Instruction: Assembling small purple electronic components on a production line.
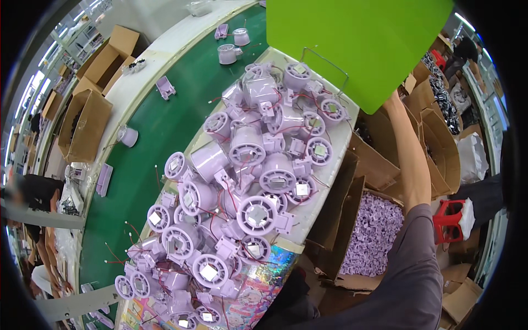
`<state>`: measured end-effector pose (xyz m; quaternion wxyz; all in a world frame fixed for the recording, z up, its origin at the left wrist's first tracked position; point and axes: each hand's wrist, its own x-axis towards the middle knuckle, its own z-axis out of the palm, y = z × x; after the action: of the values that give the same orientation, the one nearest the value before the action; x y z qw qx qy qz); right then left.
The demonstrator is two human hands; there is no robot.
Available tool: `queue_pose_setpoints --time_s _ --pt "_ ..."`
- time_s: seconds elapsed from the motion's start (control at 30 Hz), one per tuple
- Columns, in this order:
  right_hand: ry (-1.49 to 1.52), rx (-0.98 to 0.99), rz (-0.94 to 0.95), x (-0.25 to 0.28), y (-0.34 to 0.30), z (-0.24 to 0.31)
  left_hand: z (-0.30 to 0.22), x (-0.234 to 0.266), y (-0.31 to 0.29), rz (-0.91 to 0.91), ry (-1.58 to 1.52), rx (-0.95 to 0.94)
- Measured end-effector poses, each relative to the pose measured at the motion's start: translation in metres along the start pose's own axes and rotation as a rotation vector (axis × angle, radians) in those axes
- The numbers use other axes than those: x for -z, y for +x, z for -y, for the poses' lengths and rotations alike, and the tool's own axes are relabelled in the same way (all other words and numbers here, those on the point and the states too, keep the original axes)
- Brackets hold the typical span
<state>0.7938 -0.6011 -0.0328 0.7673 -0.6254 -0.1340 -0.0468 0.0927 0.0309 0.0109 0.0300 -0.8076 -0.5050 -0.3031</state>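
Note:
My right arm reaches up from the lower right, and my right hand (391,101) is at the lower right edge of a large flat green panel (357,44). The panel hides the fingers, so whether they grip it is not visible. A bent metal wire (325,61) shows at the panel's lower left edge. Beside it, a heap of light purple round plastic fan housings (257,215) with thin red wires covers a pale-topped table (329,179). Some housings bear silvery or white squares on their spoked faces. My left hand is not in view.
A green conveyor belt (137,181) curves along the left, carrying a few loose purple parts (165,88). A cardboard box of small purple pieces (374,234) stands under my right arm. More open cartons (85,125), a red stool (452,220) and other people (38,201) are around.

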Motion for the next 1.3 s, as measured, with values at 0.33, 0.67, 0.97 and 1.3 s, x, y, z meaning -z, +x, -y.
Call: queue_pose_setpoints --time_s 0.33,0.67,0.97,1.3 --pt "-0.057 -0.064 -0.273 0.005 -0.012 -0.033 0.006 -0.005 0.001 -0.053 0.106 -0.033" --pt "-0.217 -0.153 -0.543 0.020 -0.086 -0.027 0.057 -0.021 -0.009 -0.026 -0.028 -0.038" --pt "-0.405 0.183 -0.523 -0.156 -0.229 0.061 0.043 -0.013 -0.006 -0.070 -0.330 -0.057" --pt "-0.518 0.922 0.635 -0.486 -0.370 0.173 0.075 -0.007 -0.014 0.112 -1.061 0.275"
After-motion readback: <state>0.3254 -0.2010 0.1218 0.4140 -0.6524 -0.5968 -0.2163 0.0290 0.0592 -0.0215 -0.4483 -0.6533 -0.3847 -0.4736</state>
